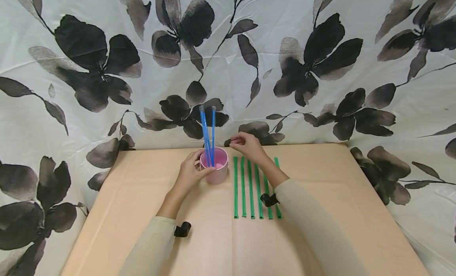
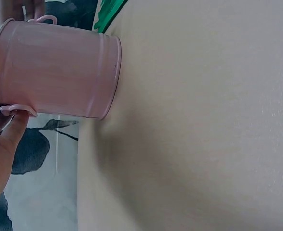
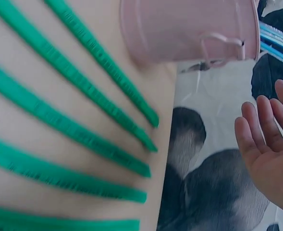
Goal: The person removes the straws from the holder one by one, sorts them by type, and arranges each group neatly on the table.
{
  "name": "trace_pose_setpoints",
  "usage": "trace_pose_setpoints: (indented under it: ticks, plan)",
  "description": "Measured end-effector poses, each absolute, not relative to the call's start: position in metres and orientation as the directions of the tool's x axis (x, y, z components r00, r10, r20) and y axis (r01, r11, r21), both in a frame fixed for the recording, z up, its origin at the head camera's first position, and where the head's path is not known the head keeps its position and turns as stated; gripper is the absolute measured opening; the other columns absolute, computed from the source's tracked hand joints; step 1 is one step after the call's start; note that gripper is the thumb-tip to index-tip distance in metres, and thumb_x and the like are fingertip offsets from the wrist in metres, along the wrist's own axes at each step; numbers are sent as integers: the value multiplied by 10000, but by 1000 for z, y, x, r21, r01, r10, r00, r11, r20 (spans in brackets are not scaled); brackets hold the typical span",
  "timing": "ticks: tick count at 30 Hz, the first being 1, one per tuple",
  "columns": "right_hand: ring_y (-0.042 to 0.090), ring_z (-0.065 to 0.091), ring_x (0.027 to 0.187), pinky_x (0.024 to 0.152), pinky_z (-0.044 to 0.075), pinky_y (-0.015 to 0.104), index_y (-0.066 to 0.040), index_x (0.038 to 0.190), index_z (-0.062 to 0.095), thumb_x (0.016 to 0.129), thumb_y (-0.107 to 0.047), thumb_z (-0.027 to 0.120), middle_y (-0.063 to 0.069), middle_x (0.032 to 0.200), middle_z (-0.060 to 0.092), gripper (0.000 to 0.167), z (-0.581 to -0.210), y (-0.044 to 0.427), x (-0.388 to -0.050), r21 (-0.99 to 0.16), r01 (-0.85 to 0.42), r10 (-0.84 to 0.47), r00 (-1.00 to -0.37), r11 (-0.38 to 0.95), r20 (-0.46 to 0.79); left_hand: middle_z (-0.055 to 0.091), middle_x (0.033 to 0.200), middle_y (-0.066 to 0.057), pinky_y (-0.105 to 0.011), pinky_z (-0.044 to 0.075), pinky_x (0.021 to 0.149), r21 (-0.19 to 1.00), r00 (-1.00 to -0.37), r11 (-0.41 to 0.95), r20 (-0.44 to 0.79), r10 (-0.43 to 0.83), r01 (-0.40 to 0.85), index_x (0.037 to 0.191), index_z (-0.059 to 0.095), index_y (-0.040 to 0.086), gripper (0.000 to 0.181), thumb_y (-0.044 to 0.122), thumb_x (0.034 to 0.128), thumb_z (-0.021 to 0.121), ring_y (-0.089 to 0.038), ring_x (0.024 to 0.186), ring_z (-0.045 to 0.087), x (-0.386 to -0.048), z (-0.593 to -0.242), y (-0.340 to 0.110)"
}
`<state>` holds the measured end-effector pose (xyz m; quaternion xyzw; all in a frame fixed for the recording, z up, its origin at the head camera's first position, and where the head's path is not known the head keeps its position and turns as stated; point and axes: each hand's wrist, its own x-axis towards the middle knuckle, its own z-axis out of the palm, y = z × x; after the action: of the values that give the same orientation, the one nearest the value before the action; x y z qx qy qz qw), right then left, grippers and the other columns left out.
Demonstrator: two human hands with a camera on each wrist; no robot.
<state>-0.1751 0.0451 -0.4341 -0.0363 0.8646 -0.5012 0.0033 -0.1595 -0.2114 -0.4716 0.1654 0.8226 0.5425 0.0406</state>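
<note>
A small pink metal bucket (image 1: 218,173) with side handles stands upright near the table's far edge. Several slim blue straws (image 1: 206,137) with clear ends lean inside it. My left hand (image 1: 190,171) holds the bucket from the left, thumb over the near rim, a finger at the handle (image 2: 18,109). Just right of the bucket, my right hand (image 1: 249,147) is raised above the table's far edge, apart from the straws. In the right wrist view its fingers (image 3: 264,122) are loosely bent, with nothing seen between them.
Several green straws in printed wrappers (image 1: 252,189) lie side by side on the tan table (image 1: 160,252), right of the bucket; my right forearm passes over the rightmost ones. Behind the table hangs a white cloth (image 1: 242,90) with dark flowers. Each wrist carries a small black device (image 1: 183,229).
</note>
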Motion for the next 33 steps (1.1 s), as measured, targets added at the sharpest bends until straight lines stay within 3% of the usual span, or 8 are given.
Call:
trace_pose_setpoints:
  ticks: [4,14,21,24,33]
  plan:
    - [259,726,1060,924,634,371,-12,1259,686,987,-172,719,129,1145,756,317,-431,29,-189,-892,-73,-75,-996,447,44,579,1399,-186,-437,550,1090,903,-942,364,110,316,228,1474,523,40,784,209,811,904,-367,1314,585,-160,-472,-211]
    - [236,712,1062,917,621,311,-56,1263,674,984,-177,725,111,1148,746,308,-427,1,-217,-913,-106,-76,-994,393,82,571,1403,-168,-441,549,1094,901,-946,375,99,310,217,1485,516,56,781,204,819,897,-351,1328,575,-164,-471,-209]
    - [242,725,969,727,591,220,-20,1223,670,982,-143,721,148,1110,749,276,-424,-5,-228,-938,-96,-65,-995,332,79,573,1400,-165,-432,548,1097,902,-947,371,105,303,219,1484,518,57,782,217,819,897,-347,1325,578,-167,-473,-207]
    - [229,729,939,708,582,192,-9,1215,667,983,-125,716,157,1094,748,265,-424,-5,-231,-944,-90,-68,-995,318,73,569,1400,-165,-431,548,1097,904,-948,371,99,302,213,1488,515,60,785,223,821,896,-348,1328,574,-168,-473,-205]
    - [291,745,960,808,665,290,18,1179,668,986,-79,698,182,1070,724,218,-423,-2,-233,-963,-98,-65,-994,251,84,568,1410,-167,-425,556,1084,893,-951,392,108,290,221,1488,515,62,790,221,817,899,-349,1332,574,-171,-474,-201]
